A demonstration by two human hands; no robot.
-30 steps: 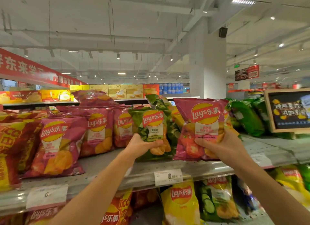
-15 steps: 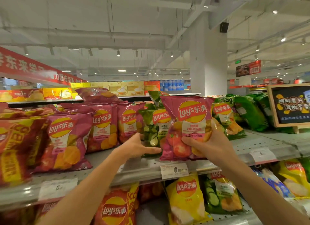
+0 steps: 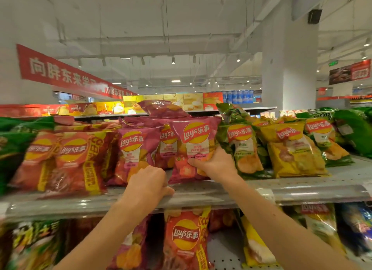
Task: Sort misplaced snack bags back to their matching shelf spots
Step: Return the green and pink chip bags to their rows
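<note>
The right hand [image 3: 214, 165] grips a pink-magenta tomato bag [image 3: 191, 148] by its lower right part, thumb laid across the front just under the label and the other fingers curled behind it. The bag stands nearly upright with its bottom edge touching the grey perforated shelf [image 3: 302, 186], at the right end of the row of pink bags [image 3: 136, 148] and just left of a green cucumber bag [image 3: 241, 146]. The left hand [image 3: 150, 182] is at the shelf's front lip, back of the hand toward the camera, fingers curled downward with their tips on the shelf edge just left of the held bag's lower corner; whether it pinches that corner or only rests on the edge cannot be told from this view. Further left on the same shelf lie red bags [image 3: 66, 159] leaning on one another, and to the right of the green bag sit a yellow bag [image 3: 291, 148] and more green ones. On the lower shelf, below both forearms, a red bag [image 3: 185, 241] stands upright. A white pillar [image 3: 289, 68] rises behind the display, and a red banner [image 3: 66, 74] hangs at the upper left.
</note>
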